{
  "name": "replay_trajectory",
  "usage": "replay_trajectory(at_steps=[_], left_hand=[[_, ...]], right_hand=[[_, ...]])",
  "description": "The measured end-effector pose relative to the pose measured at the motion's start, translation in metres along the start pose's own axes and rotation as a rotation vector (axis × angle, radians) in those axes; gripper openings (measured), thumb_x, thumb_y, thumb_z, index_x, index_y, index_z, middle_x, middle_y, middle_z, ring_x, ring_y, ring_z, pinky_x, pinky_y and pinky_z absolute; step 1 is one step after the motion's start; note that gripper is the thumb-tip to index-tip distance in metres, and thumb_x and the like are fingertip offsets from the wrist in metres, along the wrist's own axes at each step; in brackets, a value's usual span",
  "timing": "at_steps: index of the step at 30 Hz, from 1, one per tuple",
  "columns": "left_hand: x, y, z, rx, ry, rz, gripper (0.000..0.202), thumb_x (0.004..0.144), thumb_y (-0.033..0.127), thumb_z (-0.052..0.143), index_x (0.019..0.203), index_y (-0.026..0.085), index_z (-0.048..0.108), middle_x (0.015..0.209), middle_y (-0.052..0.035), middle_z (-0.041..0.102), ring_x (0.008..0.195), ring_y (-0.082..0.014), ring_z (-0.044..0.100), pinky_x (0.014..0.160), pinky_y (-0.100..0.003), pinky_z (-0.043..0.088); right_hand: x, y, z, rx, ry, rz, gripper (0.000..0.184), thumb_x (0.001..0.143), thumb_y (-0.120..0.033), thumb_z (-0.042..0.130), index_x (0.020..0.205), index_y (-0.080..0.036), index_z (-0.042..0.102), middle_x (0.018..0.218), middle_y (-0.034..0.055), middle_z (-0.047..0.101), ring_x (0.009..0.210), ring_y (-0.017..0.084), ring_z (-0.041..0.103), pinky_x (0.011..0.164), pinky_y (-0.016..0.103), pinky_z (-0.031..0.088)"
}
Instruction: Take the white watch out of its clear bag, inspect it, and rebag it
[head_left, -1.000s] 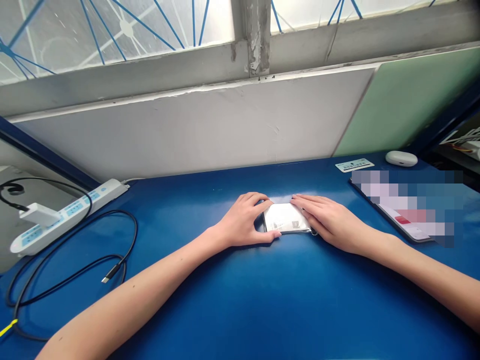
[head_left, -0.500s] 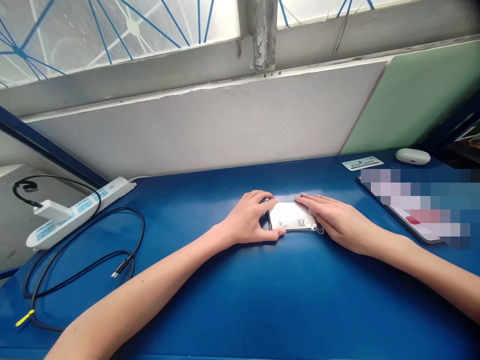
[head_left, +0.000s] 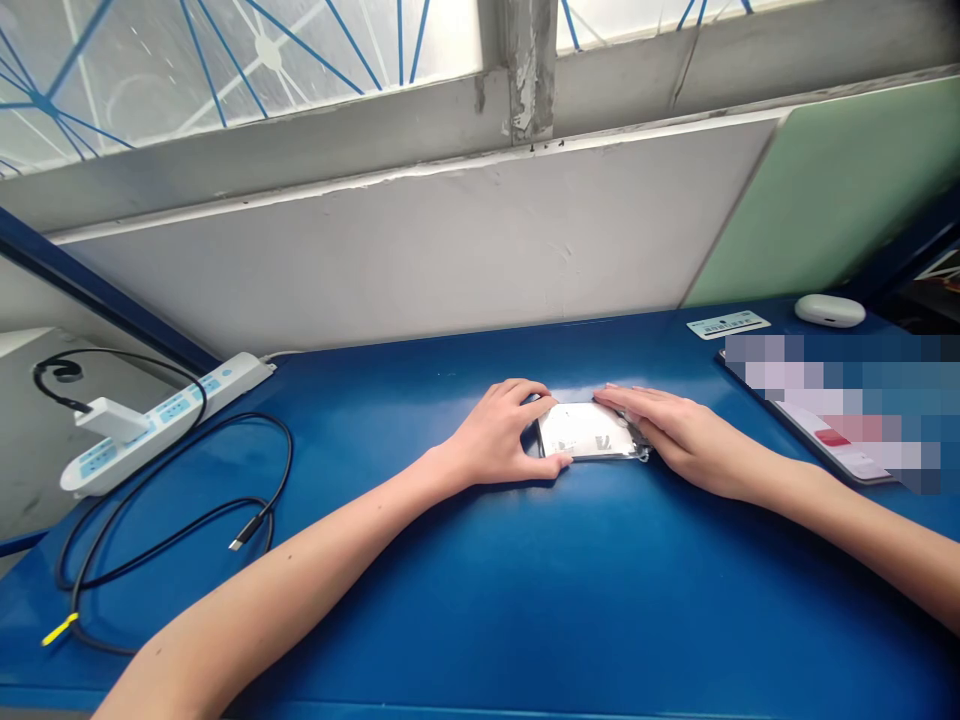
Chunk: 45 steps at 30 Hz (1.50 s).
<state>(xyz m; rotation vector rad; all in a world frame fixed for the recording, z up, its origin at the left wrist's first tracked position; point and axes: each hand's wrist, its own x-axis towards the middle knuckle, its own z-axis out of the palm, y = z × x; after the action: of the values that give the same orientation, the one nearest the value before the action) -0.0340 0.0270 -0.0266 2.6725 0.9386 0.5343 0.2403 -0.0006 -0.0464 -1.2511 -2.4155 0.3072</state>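
A flat white rectangular packet (head_left: 581, 430) with a dark edge lies on the blue table, small dark print near its lower side. Crinkled clear plastic film (head_left: 639, 445) shows at its right end. My left hand (head_left: 502, 430) grips the packet's left end, fingers at the far edge and thumb at the near edge. My right hand (head_left: 675, 430) rests over the right end and the film, fingers straight, together and lying flat. Its thumb is hidden, and the hand covers part of that end.
On the left, a white power strip (head_left: 169, 420) holds a white plug adapter (head_left: 112, 420) with a looped black cable (head_left: 180, 530). To the right are a white earbud case (head_left: 830, 311), a printed card (head_left: 727, 325) and a dark-edged tablet-like device (head_left: 862, 462), partly blurred out.
My right hand has shifted slightly right along the packet's end, and more crinkled film shows beside it. My left hand keeps its grip. The view has moved slightly.
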Motion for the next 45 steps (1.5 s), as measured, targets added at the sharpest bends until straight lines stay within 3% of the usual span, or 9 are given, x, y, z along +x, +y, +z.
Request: replay_trajectory(at_steps=[8, 13, 17, 23, 29, 38, 45], left_hand=[[0.000, -0.001, 0.002, 0.005, 0.005, 0.001, 0.054, 0.077, 0.046, 0.073, 0.122, 0.019, 0.061, 0.130, -0.0139, 0.061, 0.125, -0.0328, 0.054, 0.106, -0.047, 0.043], [0.000, 0.000, 0.001, 0.040, 0.000, -0.003, 0.057, 0.078, 0.044, 0.071, 0.124, 0.013, 0.058, 0.131, -0.0176, 0.061, 0.123, -0.0330, 0.054, 0.105, -0.047, 0.044], [0.001, 0.000, 0.001, 0.053, -0.004, -0.013, 0.056, 0.081, 0.045, 0.069, 0.125, 0.012, 0.058, 0.132, -0.0176, 0.060, 0.124, -0.0325, 0.054, 0.105, -0.045, 0.044], [0.000, 0.000, 0.002, 0.063, -0.011, -0.008, 0.056, 0.082, 0.046, 0.067, 0.126, 0.013, 0.057, 0.133, -0.0170, 0.059, 0.125, -0.0324, 0.053, 0.105, -0.045, 0.043], [0.000, 0.000, 0.002, 0.063, -0.016, -0.003, 0.057, 0.083, 0.045, 0.066, 0.128, 0.011, 0.056, 0.134, -0.0184, 0.058, 0.126, -0.0326, 0.052, 0.106, -0.046, 0.043], [0.000, -0.001, 0.001, 0.056, -0.024, 0.009, 0.064, 0.085, 0.048, 0.065, 0.135, 0.011, 0.053, 0.138, -0.0196, 0.055, 0.128, -0.0341, 0.050, 0.109, -0.048, 0.041], [0.001, 0.000, 0.000, 0.043, -0.025, 0.006, 0.061, 0.083, 0.053, 0.068, 0.130, 0.016, 0.058, 0.134, -0.0172, 0.058, 0.127, -0.0341, 0.052, 0.108, -0.050, 0.042]], right_hand=[[0.002, 0.000, -0.001, -0.025, 0.067, -0.056, 0.041, 0.097, -0.021, 0.042, 0.132, -0.018, 0.064, 0.134, 0.0120, 0.067, 0.125, 0.030, 0.062, 0.103, 0.048, 0.052], [0.005, 0.007, -0.008, -0.142, 0.215, -0.083, 0.027, 0.095, -0.030, 0.054, 0.109, -0.020, 0.075, 0.123, 0.0120, 0.072, 0.111, 0.032, 0.068, 0.094, 0.048, 0.055], [0.007, 0.016, -0.011, -0.156, 0.199, -0.142, 0.024, 0.095, -0.027, 0.054, 0.090, -0.022, 0.077, 0.108, 0.0094, 0.074, 0.098, 0.028, 0.068, 0.082, 0.042, 0.056], [0.006, 0.017, -0.012, -0.119, 0.072, -0.107, 0.028, 0.098, -0.033, 0.052, 0.104, -0.022, 0.077, 0.097, 0.0093, 0.073, 0.091, 0.026, 0.066, 0.076, 0.039, 0.055], [0.006, 0.017, -0.014, -0.156, 0.046, -0.113, 0.034, 0.099, -0.035, 0.049, 0.119, -0.018, 0.071, 0.099, 0.0113, 0.073, 0.091, 0.026, 0.066, 0.075, 0.039, 0.055], [0.006, 0.015, -0.016, -0.225, 0.072, -0.189, 0.037, 0.101, -0.035, 0.046, 0.120, -0.016, 0.071, 0.097, 0.0121, 0.074, 0.091, 0.027, 0.068, 0.075, 0.038, 0.053], [0.005, 0.008, -0.014, -0.213, 0.084, -0.259, 0.033, 0.101, -0.034, 0.048, 0.114, -0.017, 0.073, 0.090, 0.0098, 0.073, 0.085, 0.025, 0.067, 0.075, 0.038, 0.053]])
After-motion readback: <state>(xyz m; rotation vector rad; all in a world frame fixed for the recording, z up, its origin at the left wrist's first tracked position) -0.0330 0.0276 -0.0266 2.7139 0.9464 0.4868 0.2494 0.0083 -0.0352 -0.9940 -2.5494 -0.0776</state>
